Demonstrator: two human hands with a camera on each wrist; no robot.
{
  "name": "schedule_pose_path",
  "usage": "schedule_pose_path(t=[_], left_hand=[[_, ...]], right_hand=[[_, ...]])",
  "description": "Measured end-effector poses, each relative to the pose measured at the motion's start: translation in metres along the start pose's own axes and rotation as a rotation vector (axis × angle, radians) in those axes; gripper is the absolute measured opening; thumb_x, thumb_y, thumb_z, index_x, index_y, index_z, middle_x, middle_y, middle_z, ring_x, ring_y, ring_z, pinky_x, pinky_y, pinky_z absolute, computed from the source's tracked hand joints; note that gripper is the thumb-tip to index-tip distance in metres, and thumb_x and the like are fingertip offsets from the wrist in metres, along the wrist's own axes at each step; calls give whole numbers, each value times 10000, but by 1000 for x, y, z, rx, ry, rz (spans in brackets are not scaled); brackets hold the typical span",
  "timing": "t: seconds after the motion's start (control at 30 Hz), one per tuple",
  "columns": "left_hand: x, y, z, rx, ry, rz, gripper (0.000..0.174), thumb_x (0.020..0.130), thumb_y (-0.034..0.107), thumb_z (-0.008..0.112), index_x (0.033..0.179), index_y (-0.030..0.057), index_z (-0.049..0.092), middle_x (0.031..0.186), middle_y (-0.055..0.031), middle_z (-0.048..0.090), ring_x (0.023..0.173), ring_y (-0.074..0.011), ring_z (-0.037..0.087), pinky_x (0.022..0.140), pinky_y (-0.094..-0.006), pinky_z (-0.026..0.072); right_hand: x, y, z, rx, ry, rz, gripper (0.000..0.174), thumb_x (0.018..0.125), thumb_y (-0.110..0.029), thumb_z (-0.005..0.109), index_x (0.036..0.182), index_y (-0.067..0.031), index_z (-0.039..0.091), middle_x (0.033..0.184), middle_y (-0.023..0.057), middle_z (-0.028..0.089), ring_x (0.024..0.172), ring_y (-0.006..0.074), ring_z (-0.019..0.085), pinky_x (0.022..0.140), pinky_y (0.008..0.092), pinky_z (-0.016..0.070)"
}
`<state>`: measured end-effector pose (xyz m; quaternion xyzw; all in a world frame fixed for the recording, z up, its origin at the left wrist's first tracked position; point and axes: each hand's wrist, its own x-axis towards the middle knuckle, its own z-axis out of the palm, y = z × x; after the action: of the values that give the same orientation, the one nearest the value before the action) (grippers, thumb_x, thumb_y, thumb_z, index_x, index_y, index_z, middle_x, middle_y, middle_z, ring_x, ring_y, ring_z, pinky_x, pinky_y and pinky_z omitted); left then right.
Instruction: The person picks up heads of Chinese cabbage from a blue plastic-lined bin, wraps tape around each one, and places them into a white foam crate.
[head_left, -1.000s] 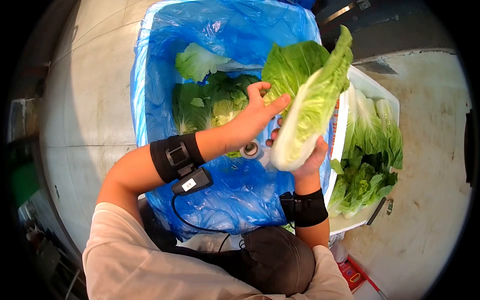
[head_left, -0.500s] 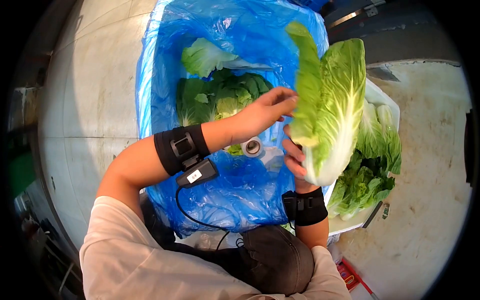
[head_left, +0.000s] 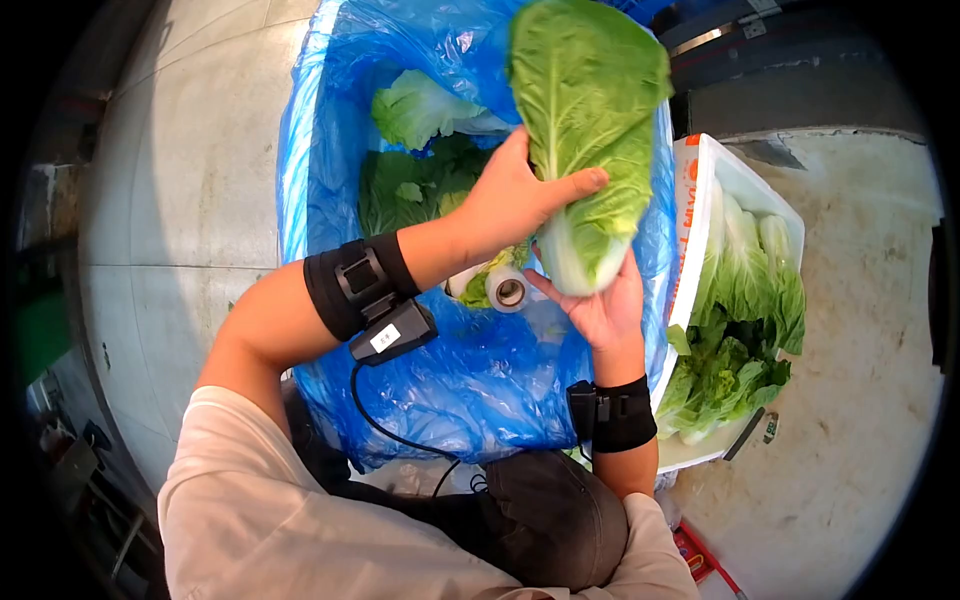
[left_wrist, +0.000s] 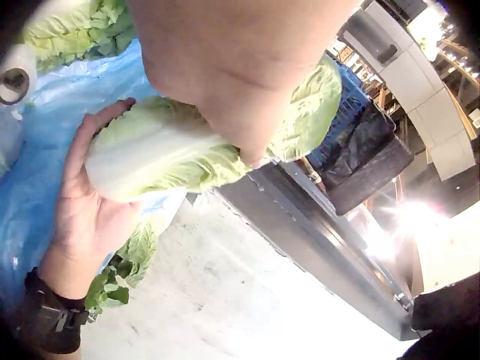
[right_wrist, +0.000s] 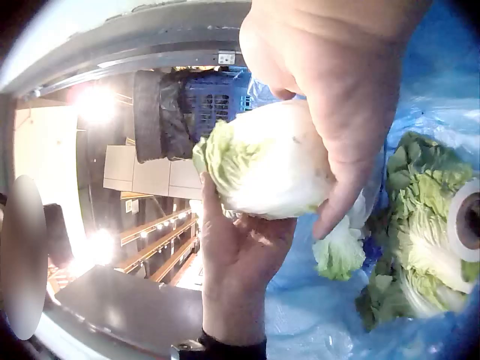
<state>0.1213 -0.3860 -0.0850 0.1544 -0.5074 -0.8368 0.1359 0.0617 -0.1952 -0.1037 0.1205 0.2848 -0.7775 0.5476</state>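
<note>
— What are the fingers doing on your screen?

— I see the left hand (head_left: pixel 520 205) closed onto the cabbage (head_left: pixel 585 120) about its middle. One digit lies straight across the front of the pale green leaf. The others go behind it, where I can't follow them. The right hand (head_left: pixel 600 305) is underneath, palm toward the head camera, its fingers (left_wrist: pixel 94 131) curled round the white stem end so the base sits in the cup of the palm.

— So both are holding it?

— Yes, I read both as gripping the same head. In the head view it stands nearly upright, leaf tips away from the person and stem end toward them, held in the air above the blue-lined bin (head_left: pixel 310 170).

— And the arms?

— The left forearm comes in from the left, bent at the elbow and reaching across the bin. It wears a black wrist strap (head_left: pixel 350 285) with a small camera (head_left: pixel 392 335) hanging under it. The right forearm rises almost straight up from the body, and its own black strap (head_left: pixel 620 415) sits near the bin's near edge.

— What's below the hands?

— Loose green leaves (head_left: pixel 420 180) lie deep in the bin, and a tape roll (head_left: pixel 508 290) rests on the plastic just beside the right hand. To the right I see a white crate (head_left: pixel 695 170) with more cabbages (head_left: pixel 740 280) stacked in it.
</note>
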Motion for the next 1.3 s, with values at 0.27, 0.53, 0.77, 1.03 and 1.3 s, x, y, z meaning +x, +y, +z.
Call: schedule_pose_path(t=[0.27, 0.53, 0.77, 1.03, 1.3], left_hand=[[9, -8, -8, -148, 39, 5, 559, 929, 202, 737, 1381, 17, 466, 1295, -97, 620, 1181, -194, 604, 1020, -354, 485], [7, -4, -6, 55, -22, -51, 574, 964, 294, 691, 1382, -6, 437, 1275, -93, 599, 1171, -166, 573, 1021, -336, 460], [13, -5, -11, 33, -121, -83, 686, 959, 360, 684, 1451, -10, 382, 1286, -99, 575, 1159, -169, 555, 1053, -333, 422], [1, 3, -3, -137, -268, -77, 794, 941, 348, 715, 1521, 50, 261, 1366, -102, 519, 1253, -199, 529, 1083, -370, 430], [1, 0, -1, -216, -195, -195, 715, 965, 271, 694, 1500, 61, 270, 1384, -94, 506, 1273, -192, 523, 1065, -368, 451]], right_hand=[[-1, 15, 8, -398, 64, -148, 663, 1041, -498, 460, 1525, -72, 304, 1513, 146, 438, 1364, 317, 479, 1074, 546, 447], [-1, 18, 1, -727, 168, -347, 660, 952, -244, 714, 1459, -101, 317, 1380, 134, 532, 1192, 317, 614, 963, 476, 539], [-7, 14, 6, -521, 60, -332, 689, 954, -359, 694, 1473, -86, 333, 1398, 125, 523, 1224, 278, 589, 931, 468, 571], [-8, 15, -13, -613, -228, -171, 935, 892, -686, 593, 1512, -41, 319, 1395, 186, 525, 1165, 341, 618, 941, 494, 539], [-4, 21, 0, -561, -10, -225, 875, 952, -634, 538, 1566, -83, 243, 1537, 167, 399, 1357, 360, 477, 1093, 530, 421]])
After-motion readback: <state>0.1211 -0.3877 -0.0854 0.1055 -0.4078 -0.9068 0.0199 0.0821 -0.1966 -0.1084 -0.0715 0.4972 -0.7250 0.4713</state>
